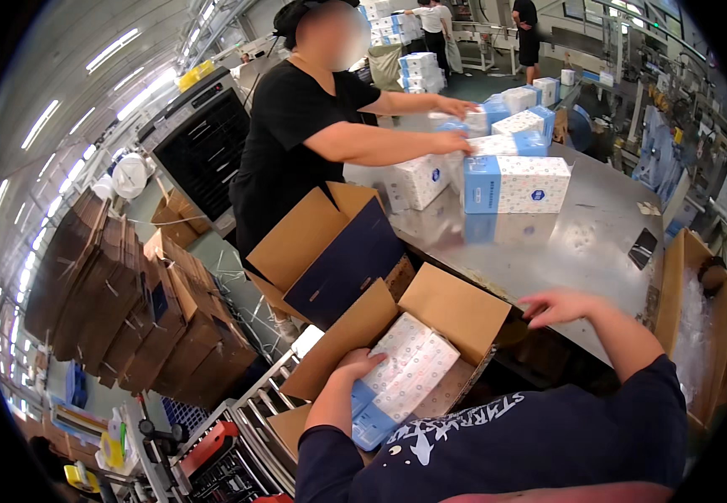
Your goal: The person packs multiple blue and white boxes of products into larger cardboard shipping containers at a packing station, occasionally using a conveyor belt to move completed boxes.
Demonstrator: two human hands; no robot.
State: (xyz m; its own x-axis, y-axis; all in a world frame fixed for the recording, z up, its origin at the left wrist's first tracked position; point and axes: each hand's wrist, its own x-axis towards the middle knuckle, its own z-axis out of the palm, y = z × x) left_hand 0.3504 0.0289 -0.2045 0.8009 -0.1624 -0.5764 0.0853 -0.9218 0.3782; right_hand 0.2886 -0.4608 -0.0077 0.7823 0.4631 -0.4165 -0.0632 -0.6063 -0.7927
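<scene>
Smooth, reflective grey metal table (590,235): broad flat top, at 3 o'clock.
Open brown cardboard carton (451,306): four-sided, matt, flaps spread, at 5 o'clock.
White-and-light-blue rectangular pack (418,360): inside the carton, directly beneath the left fingers, at 8 o'clock from the right hand; flat faces, crisp edges, small repeating print on the white part, plain blue end towards 7 o'clock.
Bare left hand (355,365): at the pack's 10 o'clock side, fingers laid on it; whether they close around it cannot be told.
Bare right hand (566,307): beside the table's near edge, fingers loosely extended, grasping nothing visible.
</scene>
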